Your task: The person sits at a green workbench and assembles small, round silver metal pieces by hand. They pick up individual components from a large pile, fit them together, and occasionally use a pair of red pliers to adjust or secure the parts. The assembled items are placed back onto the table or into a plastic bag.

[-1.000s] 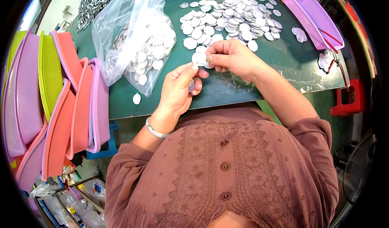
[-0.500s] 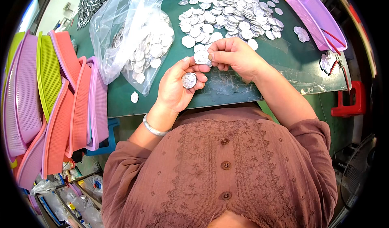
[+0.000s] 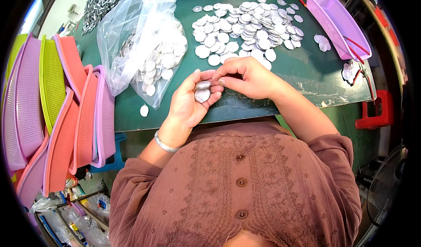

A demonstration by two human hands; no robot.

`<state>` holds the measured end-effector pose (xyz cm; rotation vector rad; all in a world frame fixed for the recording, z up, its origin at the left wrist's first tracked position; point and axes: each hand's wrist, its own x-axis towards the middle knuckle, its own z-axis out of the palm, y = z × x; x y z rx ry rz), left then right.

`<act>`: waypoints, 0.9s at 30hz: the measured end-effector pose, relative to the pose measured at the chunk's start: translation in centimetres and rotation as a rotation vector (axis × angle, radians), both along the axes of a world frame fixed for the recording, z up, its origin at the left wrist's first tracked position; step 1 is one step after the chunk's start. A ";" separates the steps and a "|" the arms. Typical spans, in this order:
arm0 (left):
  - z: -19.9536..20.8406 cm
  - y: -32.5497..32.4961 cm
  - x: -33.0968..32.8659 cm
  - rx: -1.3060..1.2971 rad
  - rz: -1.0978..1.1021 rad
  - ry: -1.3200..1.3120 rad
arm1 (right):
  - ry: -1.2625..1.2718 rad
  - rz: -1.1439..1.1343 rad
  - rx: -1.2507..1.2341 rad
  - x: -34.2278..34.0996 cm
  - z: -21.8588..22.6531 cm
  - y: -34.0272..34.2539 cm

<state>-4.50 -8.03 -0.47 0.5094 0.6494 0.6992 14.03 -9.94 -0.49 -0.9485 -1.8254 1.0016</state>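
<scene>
Two silvery round medals (image 3: 202,96) rest in the cupped fingers of my left hand (image 3: 186,100), one overlapping the other. Close beside its fingertips is my right hand (image 3: 247,78), thumb and fingers drawn together; anything between them is hidden. Just beyond both hands spreads a heap of similar medals (image 3: 250,25), some with small loops on their rims. To the left, a clear plastic bag (image 3: 131,32) lies with many more medals (image 3: 164,54) in it. A single medal (image 3: 144,110) sits apart near the table's front edge.
Stacked purple, orange and green plastic baskets (image 3: 61,128) crowd the left side. A purple basket (image 3: 335,23) stands at the right, with red-handled pliers (image 3: 359,71) and a few medals (image 3: 322,43) near it. Dark metal pieces (image 3: 103,3) are piled far left. A red stool (image 3: 375,111) stands below.
The medal held up between both hands has come down onto the other in my left hand. My right hand has moved slightly nearer to me and left.
</scene>
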 end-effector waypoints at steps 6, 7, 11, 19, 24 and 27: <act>0.1 0.3 -1.4 0.012 0.040 0.061 | -0.179 -0.228 -0.036 1.5 1.4 -0.1; 0.0 0.6 -1.8 0.037 0.029 0.046 | -0.224 -0.265 -0.024 2.0 1.6 0.4; -0.1 1.5 -2.5 0.086 0.023 0.003 | -0.584 -0.363 0.074 2.8 2.6 3.3; 0.7 1.4 -2.9 0.071 0.042 0.128 | -0.947 -0.351 0.373 -0.1 0.5 9.9; 1.0 2.1 -2.8 0.109 0.042 0.181 | -0.771 -0.357 0.377 0.4 0.2 10.4; 1.1 3.3 -1.9 0.145 0.008 0.163 | -0.393 -0.286 -0.120 0.9 1.7 9.7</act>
